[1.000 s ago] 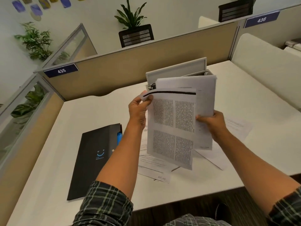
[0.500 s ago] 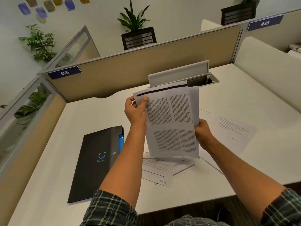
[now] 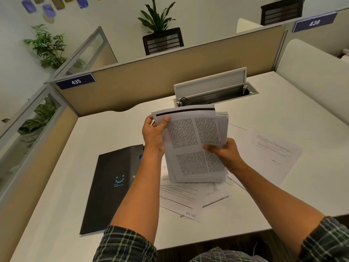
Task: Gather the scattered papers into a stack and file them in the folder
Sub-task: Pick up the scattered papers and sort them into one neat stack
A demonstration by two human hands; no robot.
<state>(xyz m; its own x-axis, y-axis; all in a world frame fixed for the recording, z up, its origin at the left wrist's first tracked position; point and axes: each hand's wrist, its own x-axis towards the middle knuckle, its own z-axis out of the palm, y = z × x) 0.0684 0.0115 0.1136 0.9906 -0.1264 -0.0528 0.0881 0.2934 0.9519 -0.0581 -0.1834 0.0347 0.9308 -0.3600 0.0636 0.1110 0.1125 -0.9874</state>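
A stack of printed papers (image 3: 190, 140) stands upright above the white desk (image 3: 264, 201), its bottom edge near the loose sheets below. My left hand (image 3: 154, 133) grips the stack's upper left corner, thumb across the front page. My right hand (image 3: 224, 151) grips its right edge. Several loose sheets (image 3: 190, 197) lie fanned on the desk under the stack. One more printed sheet (image 3: 272, 154) lies flat to the right. A black folder (image 3: 111, 186) with a blue smile logo lies shut on the desk left of my left forearm.
An open cable tray with a raised grey lid (image 3: 211, 86) sits in the desk behind the papers. Beige partitions (image 3: 151, 80) wall the desk at the back and left; a white panel (image 3: 311, 72) rises at the right. The desk's front edge runs just above my sleeves.
The two bundles held apart a second ago have come together into one upright stack, lowered toward the desk. My right hand shifted up along the right edge.
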